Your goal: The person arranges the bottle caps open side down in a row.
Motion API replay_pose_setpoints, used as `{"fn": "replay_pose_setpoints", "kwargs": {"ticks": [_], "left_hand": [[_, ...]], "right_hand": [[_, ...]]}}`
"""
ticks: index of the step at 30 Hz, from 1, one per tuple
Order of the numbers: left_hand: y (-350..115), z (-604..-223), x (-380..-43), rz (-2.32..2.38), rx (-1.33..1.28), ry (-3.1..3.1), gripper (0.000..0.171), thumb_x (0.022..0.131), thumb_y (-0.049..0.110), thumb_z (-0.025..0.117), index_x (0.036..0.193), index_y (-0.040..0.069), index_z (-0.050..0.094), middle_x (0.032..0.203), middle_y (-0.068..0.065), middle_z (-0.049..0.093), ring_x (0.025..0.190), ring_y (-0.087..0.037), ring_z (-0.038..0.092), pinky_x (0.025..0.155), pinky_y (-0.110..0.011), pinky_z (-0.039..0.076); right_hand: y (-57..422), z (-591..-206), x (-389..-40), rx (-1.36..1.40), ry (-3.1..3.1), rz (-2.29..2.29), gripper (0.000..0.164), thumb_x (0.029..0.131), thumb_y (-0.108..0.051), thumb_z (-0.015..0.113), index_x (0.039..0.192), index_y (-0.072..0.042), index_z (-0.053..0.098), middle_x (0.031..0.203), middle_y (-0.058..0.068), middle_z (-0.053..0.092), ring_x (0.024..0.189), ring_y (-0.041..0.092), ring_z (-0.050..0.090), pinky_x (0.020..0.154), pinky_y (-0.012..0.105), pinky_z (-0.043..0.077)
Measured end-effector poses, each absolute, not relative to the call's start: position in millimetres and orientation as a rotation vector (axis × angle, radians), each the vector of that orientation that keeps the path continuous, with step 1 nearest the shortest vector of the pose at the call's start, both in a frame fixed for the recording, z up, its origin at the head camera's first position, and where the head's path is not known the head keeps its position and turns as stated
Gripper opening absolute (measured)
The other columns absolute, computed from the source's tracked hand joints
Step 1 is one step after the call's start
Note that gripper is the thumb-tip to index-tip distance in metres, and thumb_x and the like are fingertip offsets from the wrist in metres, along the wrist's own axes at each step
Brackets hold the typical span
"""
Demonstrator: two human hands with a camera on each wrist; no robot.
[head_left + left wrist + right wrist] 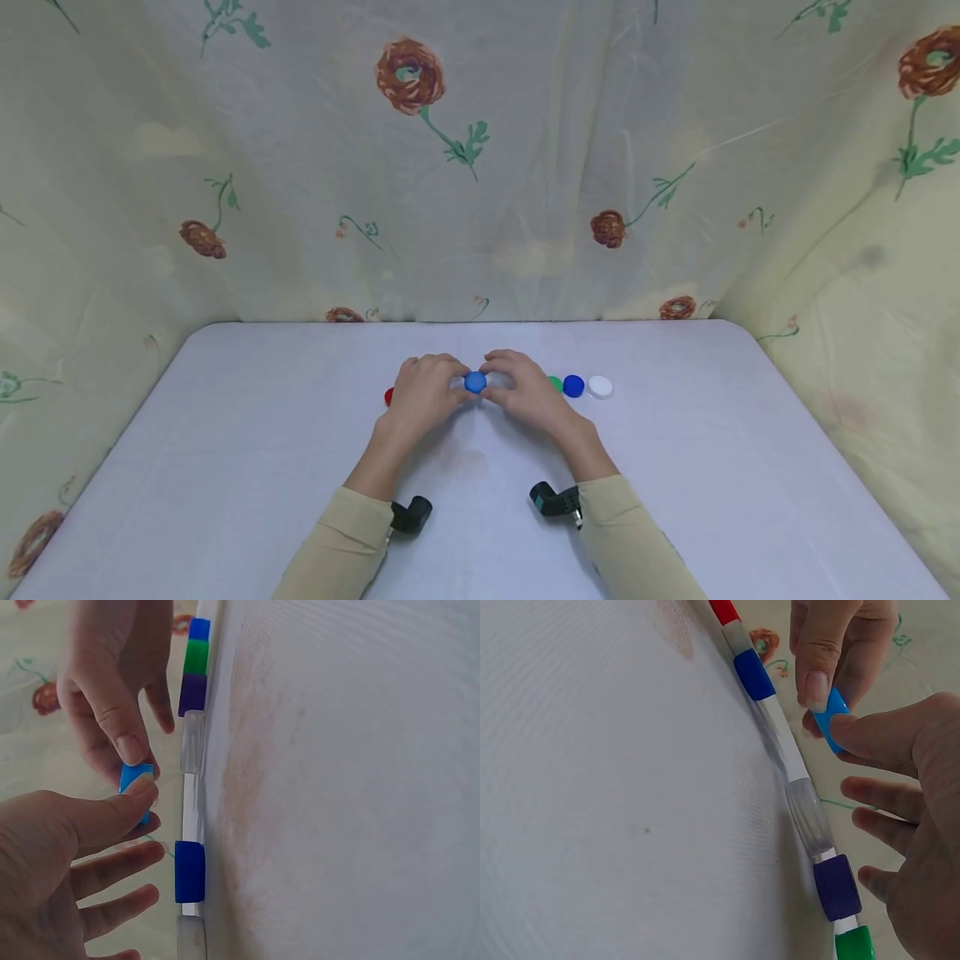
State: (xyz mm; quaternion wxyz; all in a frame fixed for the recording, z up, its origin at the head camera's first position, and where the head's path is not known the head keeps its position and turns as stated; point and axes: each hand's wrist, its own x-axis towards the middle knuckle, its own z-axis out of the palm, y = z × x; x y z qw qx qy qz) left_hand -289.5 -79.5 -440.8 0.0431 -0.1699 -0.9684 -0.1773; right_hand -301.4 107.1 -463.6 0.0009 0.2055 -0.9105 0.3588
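Left hand (424,390), right hand (531,398) both pinch light-blue cap (475,382); other fingers spread.

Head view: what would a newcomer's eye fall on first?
Probably the light-blue cap near the middle, pinched by the left hand and right hand above the table. Next, the dark-blue cap and white cap right of the hands, then the big reddish flower on the cloth behind.
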Motion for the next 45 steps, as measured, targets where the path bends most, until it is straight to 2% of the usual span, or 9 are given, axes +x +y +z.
{"fn": "replay_pose_setpoints", "kwargs": {"ticks": [10, 17, 21, 34, 45], "left_hand": [[-78.5, -441.4, -290.0, -0.516, -0.472, -2.943, 0.035, 0.079, 0.037, 0.083, 0.108, 0.017, 0.077, 0.114, -0.003, 0.075, 0.109, -0.026, 0.068, 0.096, -0.05, 0.047], [-79.1, -442.4, -289.2, -0.507, -0.457, -2.95, 0.031, 0.08, 0.036, 0.083, 0.105, 0.017, 0.076, 0.1, -0.003, 0.075, 0.094, -0.023, 0.068, 0.091, -0.048, 0.047], [-79.6, -443.3, -289.4, -0.522, -0.465, -2.957, 0.029, 0.081, 0.033, 0.082, 0.105, 0.017, 0.076, 0.098, -0.003, 0.074, 0.093, -0.023, 0.067, 0.09, -0.048, 0.047], [-77.3, -444.0, -288.2, -0.533, -0.433, -3.054, 0.033, 0.084, 0.031, 0.079, 0.114, 0.017, 0.075, 0.112, -0.004, 0.074, 0.107, -0.027, 0.066, 0.097, -0.051, 0.046], [-76.6, -443.7, -287.0, -0.521, -0.413, -3.077, 0.035, 0.083, 0.032, 0.08, 0.114, 0.017, 0.075, 0.117, -0.005, 0.072, 0.111, -0.028, 0.065, 0.099, -0.051, 0.045]], "right_hand": [[103.4, -462.7, -299.3, 0.627, -2.902, 1.083, 0.029, 0.09, -0.019, 0.07, 0.116, -0.005, 0.07, 0.142, 0.015, 0.057, 0.14, 0.036, 0.044, 0.117, 0.052, 0.034], [100.7, -467.4, -300.0, 0.602, -2.922, 1.028, 0.029, 0.089, -0.018, 0.07, 0.116, -0.005, 0.07, 0.141, 0.014, 0.058, 0.14, 0.034, 0.046, 0.118, 0.05, 0.034], [99.4, -469.7, -300.4, 0.586, -2.932, 0.984, 0.029, 0.088, -0.018, 0.071, 0.115, -0.006, 0.07, 0.14, 0.013, 0.059, 0.139, 0.033, 0.046, 0.118, 0.05, 0.034], [97.3, -470.1, -298.7, 0.562, -2.948, 0.844, 0.03, 0.089, -0.021, 0.072, 0.116, -0.007, 0.071, 0.138, 0.013, 0.061, 0.137, 0.032, 0.049, 0.117, 0.05, 0.035], [95.9, -470.7, -298.0, 0.531, -2.982, 0.785, 0.029, 0.09, -0.022, 0.071, 0.116, -0.01, 0.071, 0.14, 0.011, 0.06, 0.138, 0.031, 0.048, 0.117, 0.05, 0.034]]}}
